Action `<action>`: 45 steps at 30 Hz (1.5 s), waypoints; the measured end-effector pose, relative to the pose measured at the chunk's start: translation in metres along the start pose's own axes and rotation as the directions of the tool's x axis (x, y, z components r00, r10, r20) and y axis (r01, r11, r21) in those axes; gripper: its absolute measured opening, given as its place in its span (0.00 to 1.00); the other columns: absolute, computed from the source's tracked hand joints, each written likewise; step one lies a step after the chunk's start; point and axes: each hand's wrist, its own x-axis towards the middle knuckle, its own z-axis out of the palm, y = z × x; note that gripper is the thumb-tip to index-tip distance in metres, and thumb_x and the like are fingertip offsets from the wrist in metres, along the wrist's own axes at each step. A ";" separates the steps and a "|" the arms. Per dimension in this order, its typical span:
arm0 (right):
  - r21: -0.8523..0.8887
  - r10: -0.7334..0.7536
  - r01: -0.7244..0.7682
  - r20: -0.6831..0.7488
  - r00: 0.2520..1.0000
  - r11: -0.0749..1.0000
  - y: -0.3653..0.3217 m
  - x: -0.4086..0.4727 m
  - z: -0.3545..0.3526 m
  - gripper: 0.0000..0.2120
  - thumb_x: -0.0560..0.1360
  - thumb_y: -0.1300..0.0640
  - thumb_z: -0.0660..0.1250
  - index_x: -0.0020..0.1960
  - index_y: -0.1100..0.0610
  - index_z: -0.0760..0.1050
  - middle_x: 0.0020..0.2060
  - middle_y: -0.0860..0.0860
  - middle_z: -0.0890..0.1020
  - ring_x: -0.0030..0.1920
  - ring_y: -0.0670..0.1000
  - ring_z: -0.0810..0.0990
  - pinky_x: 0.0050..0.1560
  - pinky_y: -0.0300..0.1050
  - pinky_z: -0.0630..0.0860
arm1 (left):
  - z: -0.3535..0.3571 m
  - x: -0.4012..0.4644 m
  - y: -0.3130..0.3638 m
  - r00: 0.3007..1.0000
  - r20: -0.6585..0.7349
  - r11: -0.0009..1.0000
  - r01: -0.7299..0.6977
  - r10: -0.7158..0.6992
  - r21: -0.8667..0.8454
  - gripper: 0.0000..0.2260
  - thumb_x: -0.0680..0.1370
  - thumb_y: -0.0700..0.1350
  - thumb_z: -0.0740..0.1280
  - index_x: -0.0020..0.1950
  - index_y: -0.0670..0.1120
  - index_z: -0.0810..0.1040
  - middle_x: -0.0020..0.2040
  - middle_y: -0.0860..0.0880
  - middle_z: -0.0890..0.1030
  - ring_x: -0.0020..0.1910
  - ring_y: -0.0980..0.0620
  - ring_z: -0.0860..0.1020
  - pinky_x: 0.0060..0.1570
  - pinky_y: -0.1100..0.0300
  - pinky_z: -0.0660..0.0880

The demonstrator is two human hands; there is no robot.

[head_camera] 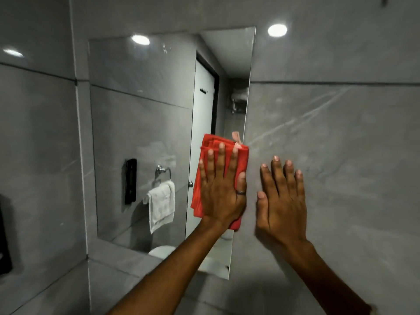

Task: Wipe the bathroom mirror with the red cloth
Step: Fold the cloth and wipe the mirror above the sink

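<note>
Grey tiled wall [341, 133] held mirror [141, 123]. Left hand [221, 187], fingers spread flat, pressed red cloth [212, 146] against mirror's right edge; cloth under palm. Right hand [281, 201] lay flat, empty, on tile.

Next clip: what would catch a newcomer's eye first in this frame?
The red cloth stands out against the grey bathroom, pressed flat by the left hand near the right edge of the mirror. Just beside it, the right hand rests open on the grey tiled wall. A white towel shows in the mirror's reflection, lower left.
</note>
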 end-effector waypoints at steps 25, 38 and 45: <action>-0.026 -0.551 0.563 0.171 0.817 0.826 -0.039 0.381 -0.081 0.28 0.86 0.41 0.44 0.84 0.46 0.52 0.85 0.47 0.52 0.85 0.47 0.43 0.85 0.53 0.39 | -0.091 0.275 -0.070 0.965 -0.181 0.980 -0.174 0.190 0.098 0.29 0.84 0.63 0.40 0.84 0.56 0.42 0.85 0.54 0.42 0.83 0.55 0.37 0.83 0.49 0.38; -0.121 -0.679 0.707 0.207 0.704 0.696 -0.136 0.453 -0.016 0.30 0.84 0.35 0.36 0.83 0.41 0.51 0.85 0.46 0.48 0.84 0.49 0.41 0.82 0.56 0.35 | -0.126 0.279 -0.215 0.974 -0.228 0.997 -0.003 0.019 0.072 0.28 0.85 0.58 0.46 0.84 0.55 0.42 0.85 0.53 0.44 0.84 0.53 0.39 0.83 0.49 0.38; -0.070 -0.691 0.713 0.198 0.696 0.698 -0.207 0.472 0.015 0.31 0.83 0.33 0.39 0.83 0.42 0.53 0.85 0.49 0.49 0.85 0.53 0.42 0.81 0.64 0.33 | -0.138 0.281 -0.252 0.980 -0.198 0.999 -0.023 0.029 0.030 0.29 0.84 0.60 0.46 0.84 0.57 0.43 0.85 0.55 0.44 0.84 0.55 0.39 0.83 0.48 0.40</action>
